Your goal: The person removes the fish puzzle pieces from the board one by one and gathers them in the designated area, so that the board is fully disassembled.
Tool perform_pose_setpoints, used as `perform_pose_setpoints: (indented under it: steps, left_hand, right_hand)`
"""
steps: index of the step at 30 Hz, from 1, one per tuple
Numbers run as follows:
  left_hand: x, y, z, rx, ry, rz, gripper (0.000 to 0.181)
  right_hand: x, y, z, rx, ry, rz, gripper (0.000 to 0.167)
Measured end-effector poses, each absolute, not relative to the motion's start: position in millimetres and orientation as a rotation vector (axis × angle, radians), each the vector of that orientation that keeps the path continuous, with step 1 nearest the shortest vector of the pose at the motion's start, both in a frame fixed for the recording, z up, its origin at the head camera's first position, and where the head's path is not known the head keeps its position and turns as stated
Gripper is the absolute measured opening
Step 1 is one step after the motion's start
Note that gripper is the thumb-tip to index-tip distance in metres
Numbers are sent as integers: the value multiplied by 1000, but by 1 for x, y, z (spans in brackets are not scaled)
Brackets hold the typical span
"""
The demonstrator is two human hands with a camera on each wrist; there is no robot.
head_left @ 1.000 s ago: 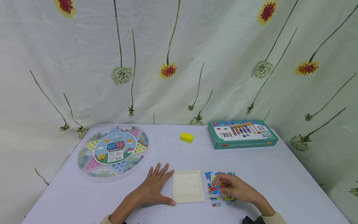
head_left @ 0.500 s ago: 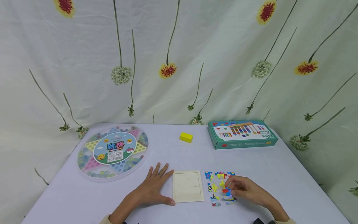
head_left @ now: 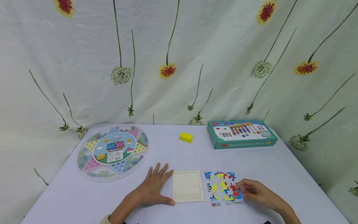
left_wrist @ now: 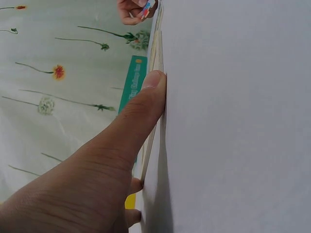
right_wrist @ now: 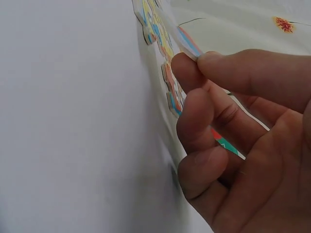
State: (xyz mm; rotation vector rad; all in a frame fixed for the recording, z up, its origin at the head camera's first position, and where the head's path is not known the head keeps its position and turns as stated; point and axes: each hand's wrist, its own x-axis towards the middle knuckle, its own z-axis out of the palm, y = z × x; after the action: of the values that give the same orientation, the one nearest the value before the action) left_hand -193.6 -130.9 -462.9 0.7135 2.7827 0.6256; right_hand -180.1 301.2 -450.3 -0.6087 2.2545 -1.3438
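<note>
A shallow square wooden puzzle tray point(head_left: 188, 186) lies on the table with its inside bare. My left hand point(head_left: 153, 189) is spread flat at its left side, the thumb and a fingertip touching the edge; the left wrist view shows the thumb point(left_wrist: 151, 87) against it. Right of the tray, my right hand point(head_left: 258, 194) pinches a red and blue puzzle piece point(head_left: 238, 196) between thumb and finger. In the right wrist view this piece point(right_wrist: 188, 43) is tilted and raised off the table. Several colourful puzzle pieces point(head_left: 214, 187) lie in loose rows beneath and beside it.
A round Chinese checkers set point(head_left: 114, 147) lies at the left back. Behind the tray is a yellow block point(head_left: 186, 137), and a green game box point(head_left: 242, 134) sits at the right back. A flower-patterned cloth point(head_left: 179, 62) hangs behind the table.
My right hand has moved right across the puzzle pieces, carrying the red and blue piece to the right side of the rows. The left hand has stayed in place.
</note>
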Motion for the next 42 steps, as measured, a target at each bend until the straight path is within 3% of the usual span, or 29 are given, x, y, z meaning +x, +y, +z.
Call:
perform_pose_setpoints:
  steps: [42]
  left_hand:
    - [-195, -132, -467, 737, 2798, 623, 115]
  right_hand:
    - [-178, 308, -455, -539, 2290, -1327, 20]
